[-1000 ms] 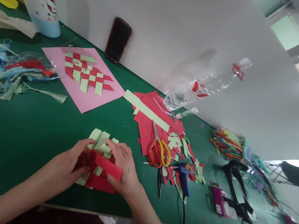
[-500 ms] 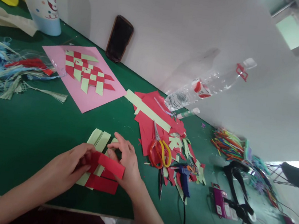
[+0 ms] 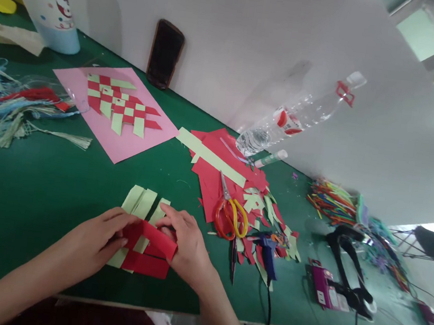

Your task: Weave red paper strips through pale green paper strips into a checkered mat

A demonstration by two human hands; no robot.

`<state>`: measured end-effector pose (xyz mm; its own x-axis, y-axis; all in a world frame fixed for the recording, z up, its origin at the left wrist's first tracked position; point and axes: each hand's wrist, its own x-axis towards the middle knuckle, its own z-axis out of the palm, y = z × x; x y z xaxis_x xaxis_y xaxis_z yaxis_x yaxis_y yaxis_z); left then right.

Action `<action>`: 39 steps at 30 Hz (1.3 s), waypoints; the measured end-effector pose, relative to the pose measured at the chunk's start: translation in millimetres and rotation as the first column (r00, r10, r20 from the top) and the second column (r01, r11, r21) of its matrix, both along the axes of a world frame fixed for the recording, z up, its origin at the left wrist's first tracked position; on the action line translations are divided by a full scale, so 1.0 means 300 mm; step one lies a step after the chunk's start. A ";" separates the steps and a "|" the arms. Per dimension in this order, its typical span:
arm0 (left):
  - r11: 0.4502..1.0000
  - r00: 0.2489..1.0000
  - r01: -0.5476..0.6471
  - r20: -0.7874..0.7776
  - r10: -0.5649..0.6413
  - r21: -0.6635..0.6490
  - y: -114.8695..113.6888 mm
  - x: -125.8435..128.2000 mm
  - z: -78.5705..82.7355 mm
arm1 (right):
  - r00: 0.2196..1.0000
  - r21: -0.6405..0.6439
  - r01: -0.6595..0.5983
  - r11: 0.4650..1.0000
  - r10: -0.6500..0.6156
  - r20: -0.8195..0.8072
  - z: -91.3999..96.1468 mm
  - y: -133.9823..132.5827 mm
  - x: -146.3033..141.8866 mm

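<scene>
Fingers (image 3: 124, 218) of the left hand (image 3: 98, 239) were bent at the left end of a raised red strip (image 3: 159, 239), the thumb lower and slightly apart from the index; how firmly they gripped could not be told. Fingers (image 3: 177, 218) of the right hand (image 3: 190, 253) were loosely curled, the index against a pale green strip (image 3: 160, 212); whether they pinched it was hidden. Between and below both sets of fingers, interlaced red and green paper (image 3: 149, 266) lay on the green table (image 3: 58, 179), its green ends showing just beyond them. Near the right fingers, on their right, scissors (image 3: 229, 200) rested on red sheets (image 3: 206, 185), with a blue glue gun (image 3: 269, 259) farther right. Well beyond the left fingers, a pink sheet (image 3: 117, 147) carried checkered paper pieces (image 3: 128, 112); behind it a phone (image 3: 165, 54) leaned on the wall (image 3: 223, 51).
</scene>
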<state>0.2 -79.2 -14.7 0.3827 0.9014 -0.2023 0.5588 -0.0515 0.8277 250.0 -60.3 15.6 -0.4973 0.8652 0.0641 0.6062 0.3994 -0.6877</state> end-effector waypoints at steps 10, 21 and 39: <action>0.990 0.997 -0.080 0.005 0.081 -0.115 0.010 -0.004 0.040 | 0.959 -0.352 0.167 0.921 -0.235 -0.160 0.052 -0.046 0.019; 0.996 0.996 -0.079 -0.047 0.078 -0.032 0.006 -0.004 0.011 | 0.956 -0.344 0.080 0.936 -0.170 -0.240 0.104 -0.007 -0.090; 0.985 0.992 -0.045 0.120 0.025 0.165 -0.003 -0.004 0.018 | 0.968 0.122 0.136 0.983 -0.159 0.196 0.015 -0.127 -0.004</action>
<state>-0.9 -80.0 -9.3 0.3626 0.9319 -0.0032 0.4623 -0.1769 0.8689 248.8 -98.3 20.1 -0.3768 0.9236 0.0708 0.7869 0.3595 -0.5016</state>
